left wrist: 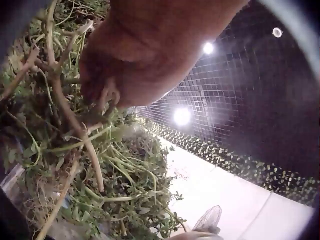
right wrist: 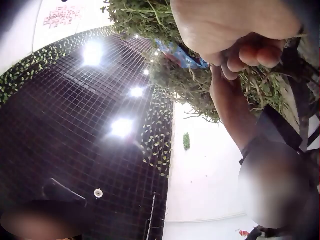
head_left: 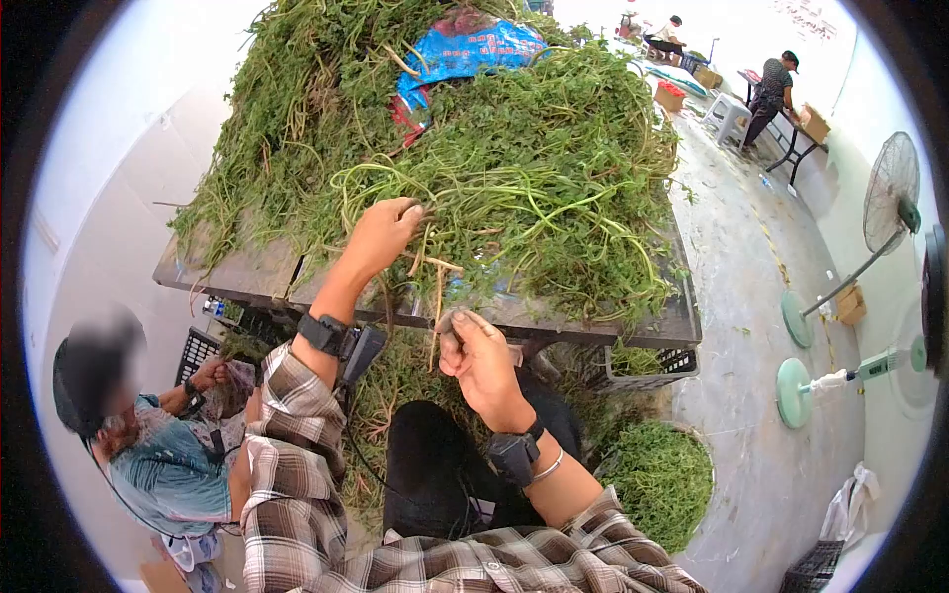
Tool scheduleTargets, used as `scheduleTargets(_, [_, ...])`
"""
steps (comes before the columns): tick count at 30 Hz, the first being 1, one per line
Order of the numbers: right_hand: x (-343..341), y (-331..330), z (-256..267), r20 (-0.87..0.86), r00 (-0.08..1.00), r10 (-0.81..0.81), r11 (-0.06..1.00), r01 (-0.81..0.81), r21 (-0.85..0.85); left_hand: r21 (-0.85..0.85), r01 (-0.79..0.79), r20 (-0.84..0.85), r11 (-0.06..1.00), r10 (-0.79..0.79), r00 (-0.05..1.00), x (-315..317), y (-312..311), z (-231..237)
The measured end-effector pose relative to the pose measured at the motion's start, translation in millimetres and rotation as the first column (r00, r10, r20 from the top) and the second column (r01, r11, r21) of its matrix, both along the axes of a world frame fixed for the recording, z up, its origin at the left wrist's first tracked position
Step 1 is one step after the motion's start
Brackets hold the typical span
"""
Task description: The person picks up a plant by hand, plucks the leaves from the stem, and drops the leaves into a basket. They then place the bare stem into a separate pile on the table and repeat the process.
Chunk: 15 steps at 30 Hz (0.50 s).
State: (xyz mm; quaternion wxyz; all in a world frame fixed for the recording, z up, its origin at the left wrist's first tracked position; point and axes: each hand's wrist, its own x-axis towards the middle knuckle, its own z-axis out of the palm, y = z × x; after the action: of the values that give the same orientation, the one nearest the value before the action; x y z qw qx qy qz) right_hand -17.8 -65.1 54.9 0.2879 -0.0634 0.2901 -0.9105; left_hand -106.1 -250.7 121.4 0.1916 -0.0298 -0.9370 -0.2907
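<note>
A large heap of leafy green plants [head_left: 554,148] with long stems and tan roots covers the table. At the heap's near edge, my left hand [head_left: 388,235] grips plant stems in curled fingers. In the left wrist view, a branching brown stem [left wrist: 67,107] hangs beside that hand [left wrist: 142,55]. Lower and to the right, my right hand [head_left: 481,364] has its thumb and fingers pinched at a thin tan stem [head_left: 438,296] hanging by the table edge. The right wrist view shows this hand's curled fingers [right wrist: 250,55]; its fingertips partly hide what they hold.
A blue printed sack [head_left: 470,51] lies in the heap. Below the table [head_left: 623,324] are a black crate [head_left: 647,381] and a round container of greens [head_left: 657,484]. Another person [head_left: 168,455] sits at left. Fans [head_left: 794,390] stand at right; others work at the back.
</note>
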Motion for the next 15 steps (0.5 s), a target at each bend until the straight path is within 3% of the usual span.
scheduleTargets(1, [0,1,1,0.007,1.000,-0.005,1.000,0.005,0.004,0.024,-0.008,0.118,1.000,0.005,0.993,-6,2,1])
scheduleTargets(3, [0,2,3,0.011,1.000,-0.011,1.000,0.011,0.009,0.017,0.016,0.152,1.000,-0.019,0.988,-20,-1,-9])
scheduleTargets(5, [0,2,3,0.021,0.999,-0.027,0.999,0.027,0.023,0.202,0.002,0.193,0.979,-0.042,0.980,-28,-2,-18])
scheduleTargets(6, [0,3,3,0.020,0.999,-0.029,0.999,0.029,0.023,0.221,-0.025,0.317,0.975,-0.048,0.947,-22,5,-4])
scheduleTargets(9, [0,3,3,0.035,0.999,-0.026,1.000,0.025,0.015,0.354,0.032,0.284,0.935,-0.140,0.949,-22,-1,-17])
scheduleTargets(15, [0,4,5,0.008,1.000,-0.012,1.000,0.012,0.014,0.355,0.075,0.127,0.932,-0.127,0.984,-14,4,-34])
